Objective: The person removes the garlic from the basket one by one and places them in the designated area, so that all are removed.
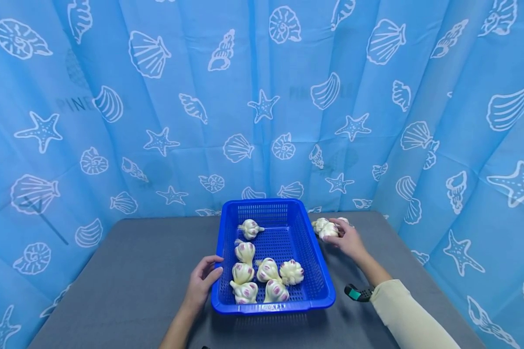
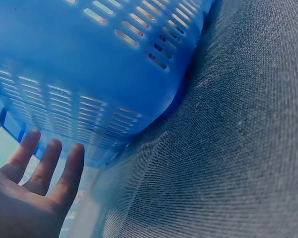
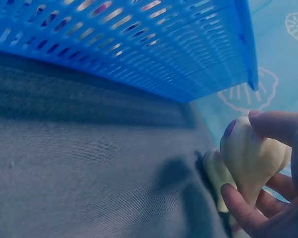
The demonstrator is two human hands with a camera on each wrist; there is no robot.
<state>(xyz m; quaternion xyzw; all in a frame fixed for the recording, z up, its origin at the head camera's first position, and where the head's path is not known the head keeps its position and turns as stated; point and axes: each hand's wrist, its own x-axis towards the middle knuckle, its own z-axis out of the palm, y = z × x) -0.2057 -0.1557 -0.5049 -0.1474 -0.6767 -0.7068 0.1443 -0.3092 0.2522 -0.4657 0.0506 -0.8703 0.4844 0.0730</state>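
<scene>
My right hand (image 1: 347, 240) grips a garlic bulb (image 3: 251, 153), white with purple patches, just right of the basket. In the right wrist view the thumb and fingers sit on either side of it. Another garlic bulb (image 1: 319, 224) lies close against it on the table, partly covered. My left hand (image 1: 201, 281) touches the left rim of the blue plastic basket (image 1: 325, 295) with thumb and index finger. Its other fingers (image 2: 69, 173) are spread loosely outside the perforated wall. Several garlic bulbs (image 1: 268, 269) lie inside the basket, mostly toward the near and left sides.
A dark grey cloth covers the table (image 1: 148, 271). Behind and beside it hangs a blue curtain (image 1: 262, 145) with white shell and starfish prints. A black and green wrist strap (image 1: 359, 293) is on the right forearm, beside a cream sleeve (image 1: 408, 310).
</scene>
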